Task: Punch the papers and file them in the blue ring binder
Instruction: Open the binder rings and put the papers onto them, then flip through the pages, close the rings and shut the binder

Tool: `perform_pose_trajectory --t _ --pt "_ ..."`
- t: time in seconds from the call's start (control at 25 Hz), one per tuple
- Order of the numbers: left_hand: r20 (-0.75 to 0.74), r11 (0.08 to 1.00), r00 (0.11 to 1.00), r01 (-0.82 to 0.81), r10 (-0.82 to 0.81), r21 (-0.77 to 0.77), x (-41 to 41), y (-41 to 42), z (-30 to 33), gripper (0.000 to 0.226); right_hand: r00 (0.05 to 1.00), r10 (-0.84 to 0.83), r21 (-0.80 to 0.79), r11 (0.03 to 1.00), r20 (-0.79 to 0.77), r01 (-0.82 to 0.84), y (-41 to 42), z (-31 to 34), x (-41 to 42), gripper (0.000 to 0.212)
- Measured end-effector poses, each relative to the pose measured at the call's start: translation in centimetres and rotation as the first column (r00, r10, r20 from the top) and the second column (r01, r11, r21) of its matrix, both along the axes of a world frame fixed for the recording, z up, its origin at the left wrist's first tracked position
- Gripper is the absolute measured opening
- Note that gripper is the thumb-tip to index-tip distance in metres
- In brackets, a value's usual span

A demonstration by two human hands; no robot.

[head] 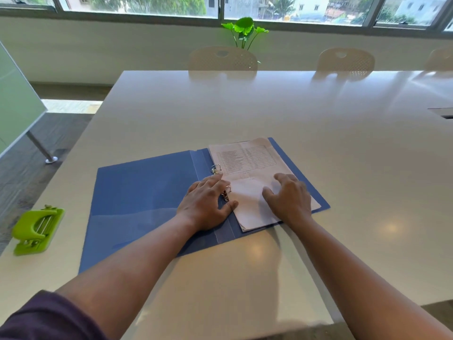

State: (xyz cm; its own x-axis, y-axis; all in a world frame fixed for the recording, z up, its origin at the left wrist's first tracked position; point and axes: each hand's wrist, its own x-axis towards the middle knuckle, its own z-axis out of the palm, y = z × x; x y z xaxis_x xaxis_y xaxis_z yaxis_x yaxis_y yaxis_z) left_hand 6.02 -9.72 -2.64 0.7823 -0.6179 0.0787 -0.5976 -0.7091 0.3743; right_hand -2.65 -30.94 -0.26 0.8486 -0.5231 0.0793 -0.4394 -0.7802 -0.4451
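The blue ring binder (137, 192) lies open flat on the white table. A stack of papers (247, 163) sits on its right half, threaded on the two metal rings (216, 168). My left hand (204, 204) rests over the spine at the nearer ring, fingers stretched toward the papers' left edge, thumb touching the stack. My right hand (289, 200) presses flat on the lower part of the papers. The green hole punch (36, 229) stands at the table's left edge, apart from both hands.
The white table (294, 114) stretches far ahead and to the right. Chairs (223, 58) stand along its far side, with a green plant (245, 30) behind them under the window. A glass partition (17, 104) on a metal leg stands to the left.
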Motion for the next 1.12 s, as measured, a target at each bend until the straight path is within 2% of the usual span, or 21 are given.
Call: perform_pose_trajectory --t 0.24,0.36,0.44,0.56,0.76,0.8,1.0,1.12 --pt "-0.002 0.995 0.995 -0.097 0.097 -0.017 -0.1 -2.0 0.1 0.061 0.982 -0.15 -0.148 0.98 -0.111 0.133 -3.4 -0.6 -0.7 0.076" --pt "-0.003 0.995 0.995 -0.099 0.099 -0.012 -0.1 -2.0 0.2 0.063 0.977 -0.178 -0.113 0.98 -0.121 0.164 -4.7 -0.3 -0.4 0.075" --pt "-0.002 0.995 0.995 -0.098 0.098 -0.011 -0.1 -1.9 0.3 0.064 0.977 -0.191 -0.032 0.981 -0.099 0.189 -5.5 0.0 -0.2 0.068" --pt "0.004 0.995 0.995 -0.098 0.098 -0.008 -0.1 -1.9 0.3 0.064 0.965 -0.261 0.084 0.962 0.016 0.259 -6.2 0.3 0.1 0.05" --pt "0.005 0.995 0.995 -0.103 0.104 -0.009 -0.1 -2.0 0.3 0.066 0.937 -0.319 0.128 0.945 0.14 0.302 -5.6 1.2 -0.1 0.01" --pt "0.007 0.994 0.994 -0.105 0.105 -0.008 -0.1 -2.0 0.3 0.066 0.934 -0.319 0.118 0.946 0.162 0.303 -5.4 1.4 -0.3 0.009" --pt "-0.002 0.994 0.994 -0.108 0.108 -0.022 0.0 -1.9 0.3 0.076 0.898 -0.281 0.155 0.958 0.34 0.241 -3.9 2.4 -0.3 0.027" --pt "-0.097 0.979 0.986 -0.15 0.137 -0.138 0.2 -1.7 0.5 0.087 0.869 -0.141 0.311 0.95 0.474 -0.015 -1.8 4.0 -0.4 0.027"
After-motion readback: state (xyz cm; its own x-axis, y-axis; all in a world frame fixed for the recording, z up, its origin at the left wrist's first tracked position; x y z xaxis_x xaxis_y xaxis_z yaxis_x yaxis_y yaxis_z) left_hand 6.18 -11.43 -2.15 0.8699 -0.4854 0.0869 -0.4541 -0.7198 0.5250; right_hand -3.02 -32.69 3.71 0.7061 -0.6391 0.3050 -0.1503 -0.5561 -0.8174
